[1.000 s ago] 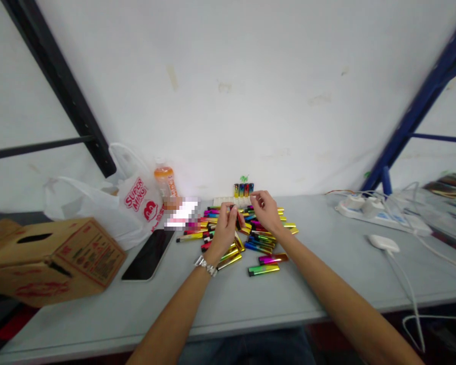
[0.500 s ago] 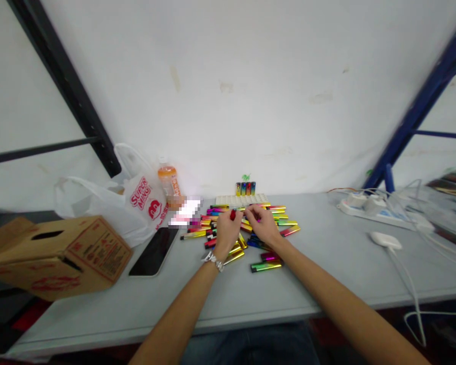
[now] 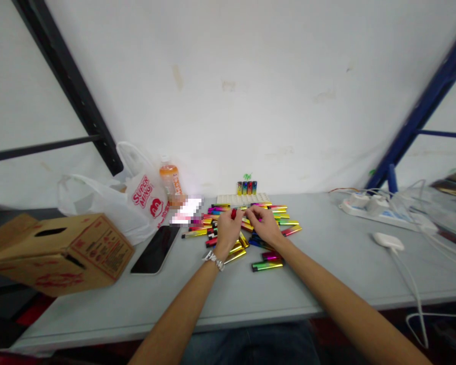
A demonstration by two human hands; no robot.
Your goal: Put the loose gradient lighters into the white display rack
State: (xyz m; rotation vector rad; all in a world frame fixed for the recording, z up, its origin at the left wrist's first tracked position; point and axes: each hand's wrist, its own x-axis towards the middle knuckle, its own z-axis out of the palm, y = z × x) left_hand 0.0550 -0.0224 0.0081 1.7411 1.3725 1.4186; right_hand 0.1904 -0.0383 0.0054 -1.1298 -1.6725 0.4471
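Note:
My left hand (image 3: 228,228), with a metal watch on its wrist, is closed around a red lighter (image 3: 233,213) whose end shows at the thumb. Close beside it, my right hand (image 3: 264,223) has its thumb and fingers pinched together near that lighter; what they hold, if anything, is too small to make out. Under and around both hands lie many shiny, colour-fading lighters, including a green-gold lighter (image 3: 268,265) in front and a gold lighter (image 3: 235,256) near my left wrist. Behind, several lighters (image 3: 247,188) stand upright at a white gridded tray (image 3: 224,199).
To the left are a cardboard box (image 3: 57,253), a white plastic bag (image 3: 110,208), an orange drink bottle (image 3: 169,180) and a black phone (image 3: 155,251). On the right lie a power strip (image 3: 389,214) and a white charger (image 3: 388,241) with cables. A wall stands behind the table.
The view has shifted very slightly. Both hands stay together over the pile, with the red lighter still in my left hand; nothing else has visibly moved.

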